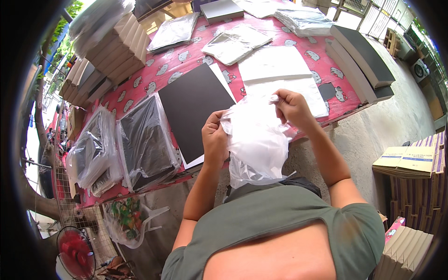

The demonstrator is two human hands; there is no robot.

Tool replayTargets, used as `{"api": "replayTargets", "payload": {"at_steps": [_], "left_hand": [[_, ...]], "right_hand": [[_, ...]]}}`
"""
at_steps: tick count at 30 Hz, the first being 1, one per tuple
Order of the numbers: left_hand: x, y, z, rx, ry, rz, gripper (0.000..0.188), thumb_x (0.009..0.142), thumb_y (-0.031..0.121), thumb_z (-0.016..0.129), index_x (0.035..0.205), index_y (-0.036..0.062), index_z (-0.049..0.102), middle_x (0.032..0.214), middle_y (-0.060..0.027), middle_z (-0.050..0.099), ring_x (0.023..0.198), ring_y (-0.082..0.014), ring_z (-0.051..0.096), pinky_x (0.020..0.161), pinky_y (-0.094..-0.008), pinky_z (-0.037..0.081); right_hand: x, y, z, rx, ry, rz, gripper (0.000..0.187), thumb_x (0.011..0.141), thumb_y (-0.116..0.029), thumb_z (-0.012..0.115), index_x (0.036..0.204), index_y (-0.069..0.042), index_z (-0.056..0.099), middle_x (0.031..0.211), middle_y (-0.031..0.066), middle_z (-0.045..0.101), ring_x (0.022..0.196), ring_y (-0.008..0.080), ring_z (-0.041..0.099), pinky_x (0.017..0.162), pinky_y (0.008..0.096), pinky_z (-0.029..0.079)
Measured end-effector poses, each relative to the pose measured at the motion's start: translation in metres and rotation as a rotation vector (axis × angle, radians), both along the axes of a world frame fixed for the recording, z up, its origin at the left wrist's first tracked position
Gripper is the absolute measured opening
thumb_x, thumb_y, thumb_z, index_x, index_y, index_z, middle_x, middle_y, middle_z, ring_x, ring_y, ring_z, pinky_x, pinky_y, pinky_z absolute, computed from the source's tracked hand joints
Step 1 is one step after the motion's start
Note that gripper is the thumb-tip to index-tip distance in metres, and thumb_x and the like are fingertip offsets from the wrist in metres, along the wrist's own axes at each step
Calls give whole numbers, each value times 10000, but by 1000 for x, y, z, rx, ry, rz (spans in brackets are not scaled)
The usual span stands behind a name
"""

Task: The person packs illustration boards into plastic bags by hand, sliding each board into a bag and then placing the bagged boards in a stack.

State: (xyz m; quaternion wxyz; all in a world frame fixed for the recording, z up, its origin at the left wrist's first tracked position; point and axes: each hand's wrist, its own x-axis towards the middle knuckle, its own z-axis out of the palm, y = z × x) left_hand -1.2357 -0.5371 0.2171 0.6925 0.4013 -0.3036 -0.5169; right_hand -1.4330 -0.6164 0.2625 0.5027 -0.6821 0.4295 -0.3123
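A thin white plastic bag (259,147) hangs between my two hands in front of my body, over the table's near edge. My left hand (215,137) pinches its left upper edge, and my right hand (290,107) pinches its upper right corner. Just beyond lies a stack of white sheets (275,65), partly covered by the bag and my right hand. To the left, a large black board (193,109) rests on white sheets. Further left are a plastic-wrapped black stack (145,142) and another clear-wrapped bundle (95,147).
A pink patterned cloth covers the table (126,100). Long black-topped boxes (361,56) stand at its right end, brown packs (116,46) at the far left. Wrapped white packs (235,44) lie at the back. Below left is a red fan (75,252); cartons (410,161) stand right.
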Motion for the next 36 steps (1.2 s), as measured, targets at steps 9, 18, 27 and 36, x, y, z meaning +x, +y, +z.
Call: {"api": "replayTargets", "payload": {"at_steps": [9,18,27,36], "left_hand": [[39,7,-25,62,278,265,177,902,202,427,922,40,498,833,-57,575,718,-168,578,671,-314,499],[107,30,-47,197,526,161,437,860,438,455,1078,61,485,1043,-112,557,963,-275,550,840,-444,452],[70,12,-34,177,579,-164,374,845,358,534,1081,70,493,1026,-72,560,968,-217,545,863,-417,440],[51,30,-19,106,472,-220,378,874,396,469,1055,67,507,984,-56,574,928,-188,560,824,-378,453]], "right_hand": [[0,93,-116,380,72,491,900,664,-275,736,1323,34,205,1242,224,398,1105,288,449,907,353,389],[-148,-82,-13,-44,-1076,-731,148,747,-42,579,892,-39,552,744,86,577,707,191,585,631,316,496],[-175,-188,-205,-312,1003,-316,423,819,-124,462,1219,-1,405,1198,202,464,1042,286,495,883,343,380],[34,-33,-64,-436,128,65,827,638,-223,751,1284,-21,276,1138,209,491,1058,300,484,890,366,379]]}}
